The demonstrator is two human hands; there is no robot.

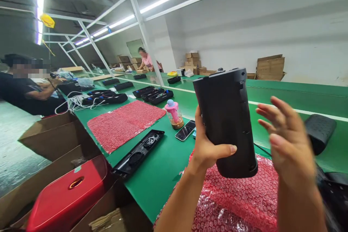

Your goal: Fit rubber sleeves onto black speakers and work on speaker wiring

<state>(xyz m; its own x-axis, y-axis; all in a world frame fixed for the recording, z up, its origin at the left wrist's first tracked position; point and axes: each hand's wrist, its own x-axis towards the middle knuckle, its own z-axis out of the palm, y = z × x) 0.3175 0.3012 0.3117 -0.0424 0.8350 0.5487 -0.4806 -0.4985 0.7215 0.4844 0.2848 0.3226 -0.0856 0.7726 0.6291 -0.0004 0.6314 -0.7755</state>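
Observation:
My left hand (208,148) grips a black plastic speaker housing (227,123), its thumb across the front face and its fingers behind. The housing is held upright, tilted slightly, above a sheet of red bubble wrap (239,195) on the green bench. To the right of the housing, my right hand (288,141) is raised with fingers spread, apart from it and holding nothing. A black panel with round speaker openings (138,154) lies on the bench to the left. Behind the right hand sits a dark, textured rounded case (320,132), partly hidden.
A phone (185,130) and a jar with a pink lid (174,114) stand near the left hand. Farther back lie another red bubble wrap sheet (126,123), white cables (78,101) and several black housings (153,94). A red stool (67,192) is lower left. Two people work beyond.

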